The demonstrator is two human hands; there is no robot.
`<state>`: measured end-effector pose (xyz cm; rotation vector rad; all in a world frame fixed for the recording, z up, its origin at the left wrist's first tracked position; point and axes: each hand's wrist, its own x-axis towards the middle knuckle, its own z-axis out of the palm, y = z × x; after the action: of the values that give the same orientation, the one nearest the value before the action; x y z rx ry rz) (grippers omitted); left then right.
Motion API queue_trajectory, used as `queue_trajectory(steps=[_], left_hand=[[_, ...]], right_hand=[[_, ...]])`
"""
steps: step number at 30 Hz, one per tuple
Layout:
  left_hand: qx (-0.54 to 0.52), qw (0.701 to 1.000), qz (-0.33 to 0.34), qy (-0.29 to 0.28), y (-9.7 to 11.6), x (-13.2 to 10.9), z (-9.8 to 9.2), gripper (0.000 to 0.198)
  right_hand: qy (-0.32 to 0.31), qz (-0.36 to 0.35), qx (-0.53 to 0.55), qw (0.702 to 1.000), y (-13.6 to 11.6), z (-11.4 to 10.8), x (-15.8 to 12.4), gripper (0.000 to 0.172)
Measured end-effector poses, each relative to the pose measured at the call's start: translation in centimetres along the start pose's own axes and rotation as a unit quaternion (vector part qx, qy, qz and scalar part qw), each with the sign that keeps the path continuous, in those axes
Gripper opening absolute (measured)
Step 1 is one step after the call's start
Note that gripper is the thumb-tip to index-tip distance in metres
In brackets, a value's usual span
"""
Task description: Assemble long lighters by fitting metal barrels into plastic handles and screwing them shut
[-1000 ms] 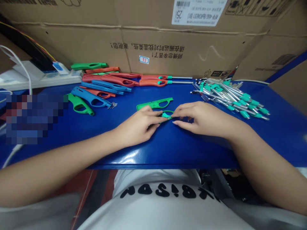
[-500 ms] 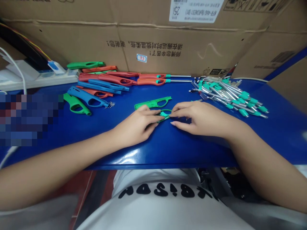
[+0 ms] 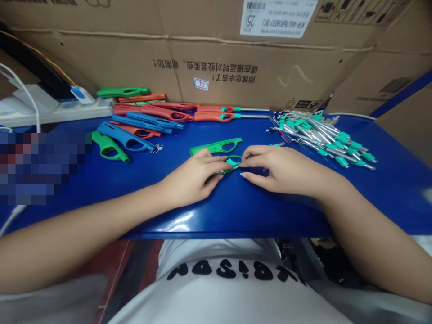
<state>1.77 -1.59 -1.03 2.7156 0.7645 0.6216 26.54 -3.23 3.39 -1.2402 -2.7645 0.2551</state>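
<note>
My left hand (image 3: 194,177) and my right hand (image 3: 280,168) meet over the middle of the blue table (image 3: 236,211). Both pinch the same green lighter shell with a teal trigger (image 3: 232,162), which lies flat on the table between their fingertips; most of it is hidden under my fingers. Just behind my hands lies another green shell half (image 3: 216,146), open side up and untouched.
A heap of red, blue and green lighter shells (image 3: 141,119) lies at the back left, two assembled red lighters (image 3: 216,114) behind the centre. Several metal tubes with teal ends (image 3: 320,135) are piled at the back right. Cardboard boxes (image 3: 216,63) wall the rear.
Nothing has really changed: both hands stay pinched on the green part, with only small finger movements and a slight shift of the camera.
</note>
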Motion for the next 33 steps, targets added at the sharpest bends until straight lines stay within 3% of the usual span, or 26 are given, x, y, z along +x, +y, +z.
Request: queue_trajectory(steps=[15, 33], left_hand=[[-0.016, 1.0, -0.001, -0.002, -0.09, -0.07, 0.0, 0.032], [0.003, 1.0, 0.008, 0.0, -0.27, -0.17, 0.22, 0.034]], right_hand=[[0.022, -0.012, 0.035, 0.999, 0.6, -0.6, -0.16, 0.026], [-0.003, -0.023, 0.044, 0.999, 0.64, -0.94, -0.2, 0.025]])
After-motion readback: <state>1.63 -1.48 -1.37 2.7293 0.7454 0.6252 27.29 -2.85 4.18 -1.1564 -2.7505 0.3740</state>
